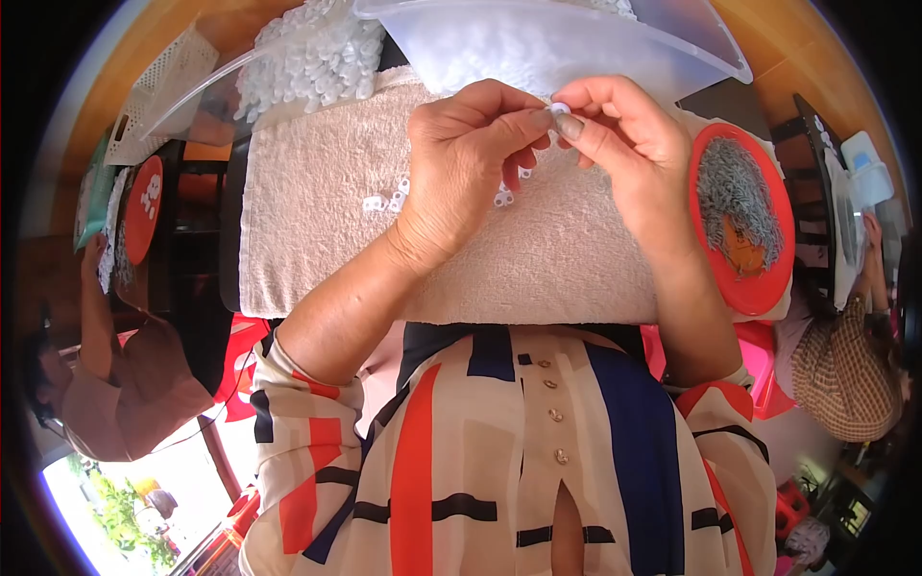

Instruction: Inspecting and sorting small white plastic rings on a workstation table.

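Both my hands meet above a beige towel (317, 259), fingertips together. My left hand (471, 163) pinches a small white plastic piece (558, 109) between thumb and index finger. On the piece's other side, the thumb and index finger of my right hand (624, 134) close on it too. Fingertips cover most of it, so its exact kind is hard to tell. Several small white pieces with dark holes (376, 204) lie on the towel left of my left wrist. More of them (504, 198) lie below my fingers, partly hidden by the left hand.
A red dish (789, 226) of thin grey screw-like pieces (735, 182) stands at the right. Beyond the towel are a translucent bin (567, 48) and a heap of whitish plastic pieces (317, 62). A white basket (173, 82) is far left. People sit working at both sides.
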Motion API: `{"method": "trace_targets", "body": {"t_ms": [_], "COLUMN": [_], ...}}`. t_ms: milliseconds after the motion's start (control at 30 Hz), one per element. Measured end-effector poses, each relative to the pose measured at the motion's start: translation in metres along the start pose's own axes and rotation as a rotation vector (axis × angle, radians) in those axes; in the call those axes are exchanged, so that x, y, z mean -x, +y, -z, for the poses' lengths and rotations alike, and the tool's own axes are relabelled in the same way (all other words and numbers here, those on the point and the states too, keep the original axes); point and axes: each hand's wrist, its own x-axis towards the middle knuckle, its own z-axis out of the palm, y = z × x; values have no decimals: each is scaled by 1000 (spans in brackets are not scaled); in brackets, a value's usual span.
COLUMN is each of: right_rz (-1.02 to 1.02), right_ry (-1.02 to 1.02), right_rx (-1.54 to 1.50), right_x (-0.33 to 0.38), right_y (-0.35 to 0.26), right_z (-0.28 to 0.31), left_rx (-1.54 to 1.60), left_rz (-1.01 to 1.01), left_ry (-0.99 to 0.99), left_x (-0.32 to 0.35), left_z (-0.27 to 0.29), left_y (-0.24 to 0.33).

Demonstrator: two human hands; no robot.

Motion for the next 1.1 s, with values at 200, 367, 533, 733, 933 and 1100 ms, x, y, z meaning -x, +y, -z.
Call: {"method": "trace_targets", "body": {"t_ms": [200,367,533,733,933,1100], "right_rz": [118,46,27,-72,-87,-106], "right_ry": [-46,-32,47,42,24,15], "right_rx": [88,7,-66,-197,-273,-225], "right_x": [2,3,-3,-8,-10,-9], "right_y": [-3,-1,-6,-5,-4,-4], "right_z": [-2,-3,6,11,17,16], "left_rx": [-191,-260,6,43,-90,-74], "left_rz": [-162,-169,10,141,138,106], "left_ry": [-9,11,110,1,-11,36], "left_x": [3,4,-4,-5,-5,-5], "left_z": [1,3,6,5,1,0], "left_y": [-5,-11,-2,-3,-10,-4]}}
